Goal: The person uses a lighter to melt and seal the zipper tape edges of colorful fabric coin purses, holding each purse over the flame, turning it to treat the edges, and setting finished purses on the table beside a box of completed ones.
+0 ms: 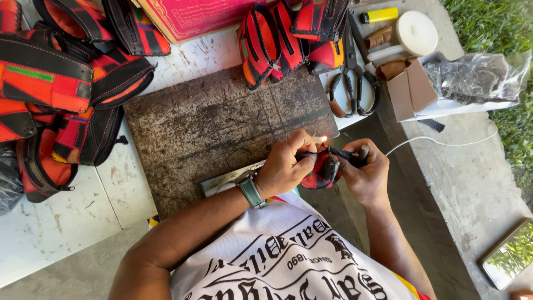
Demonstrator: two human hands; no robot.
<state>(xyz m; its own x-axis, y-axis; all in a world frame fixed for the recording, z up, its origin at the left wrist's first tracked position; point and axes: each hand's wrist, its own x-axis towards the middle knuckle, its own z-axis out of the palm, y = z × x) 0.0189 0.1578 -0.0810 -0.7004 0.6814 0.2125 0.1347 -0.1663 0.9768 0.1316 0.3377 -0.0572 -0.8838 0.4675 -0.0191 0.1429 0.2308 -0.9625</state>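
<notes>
Pouch [323, 171], red and black, sits between your hands just off the dark work board's [222, 128] near corner. Your left hand [284, 166] pinches its strap; your right hand [363, 169] grips the rest. Keep fingertips back from the small flame [323, 139].

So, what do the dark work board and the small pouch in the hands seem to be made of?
Dark board: probably metal or hardboard, matt, scratched, rusty-brown patches.
Small pouch, held by left hand and right hand: red woven-looking fabric with black, leather-like trim; too small to confirm.
</notes>
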